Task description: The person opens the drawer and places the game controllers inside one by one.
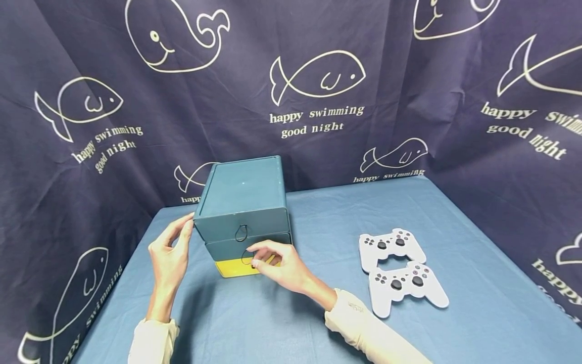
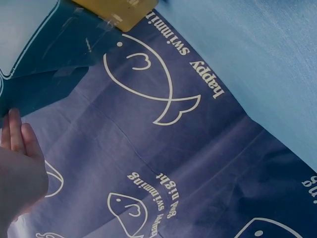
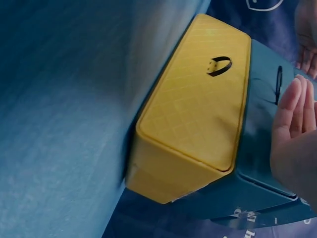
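A drawer box [image 1: 243,184] stands on the cloth, its two upper drawers teal and its bottom drawer [image 3: 193,99] yellow. Black loop handles hang on the fronts. My left hand [image 1: 170,253] touches the upper left front corner of the box with extended fingers [image 2: 15,131]; in the head view the thumb lies beside them. In front of the middle drawer [image 3: 262,119] is my right hand [image 1: 284,265], thumb and fingers apart, close to that drawer's loop handle [image 3: 279,84]. No grip on the loop shows.
Two white game controllers [image 1: 392,247] lie on the blue cloth [image 1: 327,242] to the right, the nearer one partly against the other. Dark blue curtains [image 1: 318,162] with fish drawings and lettering hang behind and along both sides.
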